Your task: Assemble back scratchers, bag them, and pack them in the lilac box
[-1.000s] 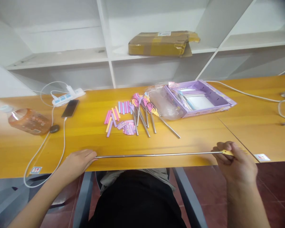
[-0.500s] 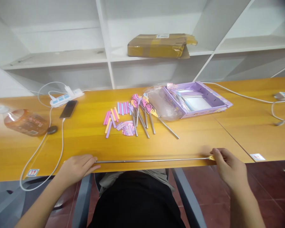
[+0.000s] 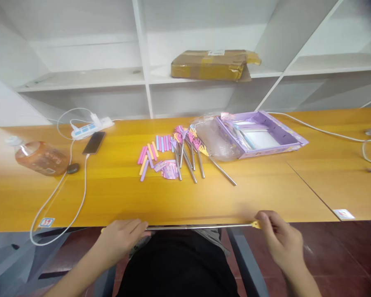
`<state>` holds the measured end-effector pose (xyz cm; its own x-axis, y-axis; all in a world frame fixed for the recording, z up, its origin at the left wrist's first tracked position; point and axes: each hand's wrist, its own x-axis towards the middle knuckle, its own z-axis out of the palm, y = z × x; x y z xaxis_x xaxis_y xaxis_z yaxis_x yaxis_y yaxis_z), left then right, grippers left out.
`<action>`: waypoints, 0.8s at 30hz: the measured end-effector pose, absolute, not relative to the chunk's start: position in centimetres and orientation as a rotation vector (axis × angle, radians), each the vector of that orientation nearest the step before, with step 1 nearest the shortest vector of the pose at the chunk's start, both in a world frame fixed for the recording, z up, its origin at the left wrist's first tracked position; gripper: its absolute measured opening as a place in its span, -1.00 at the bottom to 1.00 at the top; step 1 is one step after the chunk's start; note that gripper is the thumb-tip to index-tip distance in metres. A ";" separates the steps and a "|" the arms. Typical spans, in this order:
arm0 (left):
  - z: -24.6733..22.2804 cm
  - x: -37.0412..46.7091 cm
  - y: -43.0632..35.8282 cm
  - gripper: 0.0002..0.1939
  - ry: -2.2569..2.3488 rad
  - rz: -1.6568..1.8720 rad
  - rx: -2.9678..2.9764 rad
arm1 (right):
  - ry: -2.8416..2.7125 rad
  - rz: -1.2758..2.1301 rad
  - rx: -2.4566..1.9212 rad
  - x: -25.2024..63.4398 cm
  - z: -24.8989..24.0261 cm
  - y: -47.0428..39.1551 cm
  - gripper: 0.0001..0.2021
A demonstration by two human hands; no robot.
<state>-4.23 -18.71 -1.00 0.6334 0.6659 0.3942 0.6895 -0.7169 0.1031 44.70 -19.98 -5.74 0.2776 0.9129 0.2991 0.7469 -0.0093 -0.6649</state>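
Note:
Along the table's front edge lies a stretched-out telescopic back scratcher (image 3: 200, 227), with a thin metal rod and yellow ends. My left hand (image 3: 123, 237) is closed around its handle side, and a bit of yellow pokes out past the wrist side. At the other end my right hand (image 3: 282, 241) grips the yellow claw head, mostly hidden by the fingers. Further back, several shorter back scratchers (image 3: 190, 168) with pink, purple, blue and yellow claws lie in a pile. Left of them are several coloured tubes (image 3: 144, 170) and some small pink-purple packets (image 3: 170, 170).
A purple box (image 3: 289, 144) with items inside stands behind, beside clear plastic wrap (image 3: 218, 142). To the left are a drink bottle (image 3: 43, 159), a phone (image 3: 94, 142), a power strip (image 3: 92, 128) and white cables. A taped carton (image 3: 210, 66) sits on the shelf.
Both hands have come nearer to my body and closer together, so the rod between them shows shorter. The back scratcher has moved from over the tabletop to the table's front edge.

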 end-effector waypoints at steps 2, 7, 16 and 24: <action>-1.3 -2.4 -18.8 -0.79 -1.020 -0.507 -2.768 | -1.585 0.287 -1.689 42.2 -5.8 -20.3 -0.56; -2.2 2.3 -19.1 -0.71 -1.004 -0.590 -2.781 | -1.766 0.303 -1.449 37.1 -5.5 -21.2 -0.63; -4.2 8.3 -20.6 -0.72 -1.090 -0.561 -2.966 | -1.953 0.324 -1.235 30.8 -6.2 -22.3 -0.72; -2.2 6.8 -18.3 -0.82 -1.381 -0.020 -3.030 | -2.159 0.374 -1.189 30.5 -4.9 -20.3 -0.88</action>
<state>6.76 -18.34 -2.24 0.6591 0.7491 -0.0668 0.7468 -0.6414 0.1757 30.47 -20.34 -4.95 -0.3882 0.8328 0.3946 0.6517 0.5508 -0.5214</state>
